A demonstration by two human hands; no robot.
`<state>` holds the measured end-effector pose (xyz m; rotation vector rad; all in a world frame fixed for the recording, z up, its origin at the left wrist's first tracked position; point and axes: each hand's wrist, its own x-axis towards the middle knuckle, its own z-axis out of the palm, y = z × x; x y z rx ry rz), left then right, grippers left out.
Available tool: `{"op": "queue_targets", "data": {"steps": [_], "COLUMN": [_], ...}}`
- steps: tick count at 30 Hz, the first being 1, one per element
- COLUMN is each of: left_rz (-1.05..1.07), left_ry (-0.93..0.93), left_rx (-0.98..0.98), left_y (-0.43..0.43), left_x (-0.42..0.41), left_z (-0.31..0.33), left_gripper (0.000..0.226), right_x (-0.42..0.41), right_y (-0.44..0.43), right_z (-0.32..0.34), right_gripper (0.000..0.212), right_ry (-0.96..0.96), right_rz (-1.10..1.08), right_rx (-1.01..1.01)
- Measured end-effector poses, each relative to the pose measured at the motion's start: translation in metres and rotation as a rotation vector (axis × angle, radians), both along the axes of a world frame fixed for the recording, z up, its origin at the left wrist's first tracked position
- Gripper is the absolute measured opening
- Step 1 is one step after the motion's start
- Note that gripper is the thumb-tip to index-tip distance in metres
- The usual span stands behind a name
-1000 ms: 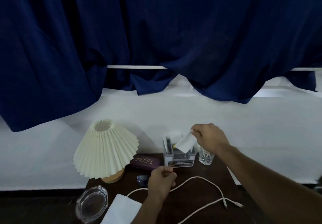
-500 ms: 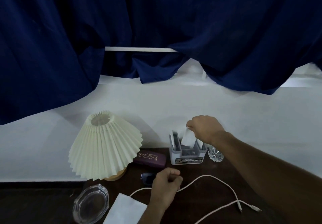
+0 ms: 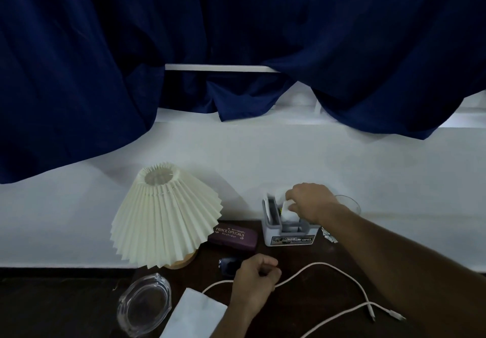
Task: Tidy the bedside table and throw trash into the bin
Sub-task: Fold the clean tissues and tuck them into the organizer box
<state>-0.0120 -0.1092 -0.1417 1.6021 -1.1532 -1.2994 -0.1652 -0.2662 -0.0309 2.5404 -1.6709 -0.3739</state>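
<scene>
On the dark wooden bedside table [image 3: 326, 295] stands a grey desk organiser [image 3: 288, 235] near the back edge. My right hand [image 3: 311, 202] reaches over it, fingers closed on a white paper slip [image 3: 288, 210] that is partly down inside a compartment. My left hand [image 3: 255, 282] rests lower on the table as a loose fist over a white charging cable [image 3: 349, 279], which loops to the right. Whether the fist grips the cable I cannot tell. A white paper sheet [image 3: 194, 316] lies at the front edge.
A pleated cream lamp [image 3: 164, 216] stands at the left. A maroon spectacle case [image 3: 232, 236] lies beside it, a small dark object [image 3: 227, 265] below that. A glass ashtray [image 3: 144, 304] sits front left, a drinking glass [image 3: 349, 206] behind my right wrist. Blue curtains [image 3: 236, 48] hang above.
My right hand has lowered the white paper slip from above the organiser down into it. The view has shifted slightly. My left hand stays in place.
</scene>
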Motion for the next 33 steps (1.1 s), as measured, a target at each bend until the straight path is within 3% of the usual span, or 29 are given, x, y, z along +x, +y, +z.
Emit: {"op": "queue_targets", "data": {"steps": [8, 14, 19, 26, 33], "left_rz": [0.044, 0.211, 0.378, 0.242, 0.031], "left_ry": [-0.113, -0.566, -0.684, -0.828, -0.745], "left_rx": [-0.065, -0.140, -0.074, 0.155, 0.196], "left_y": [0.011, 0.042, 0.075, 0.118, 0.129], "left_x": [0.010, 0.038, 0.069, 0.100, 0.115], "left_z": [0.006, 0.028, 0.038, 0.027, 0.012], "left_gripper": [0.009, 0.006, 0.012, 0.028, 0.030], "right_x": [-0.012, -0.011, 0.026, 0.108, 0.139], "right_y": [0.012, 0.051, 0.118, 0.185, 0.203], "right_z": [0.021, 0.026, 0.011, -0.038, -0.077], "right_gripper": [0.044, 0.031, 0.024, 0.037, 0.063], "right_ry": [-0.233, -0.418, -0.331, -0.283, -0.265], "right_rz": [-0.063, -0.102, -0.003, -0.074, -0.186], "right_rx": [-0.190, -0.325, -0.063, 0.391, 0.374]}}
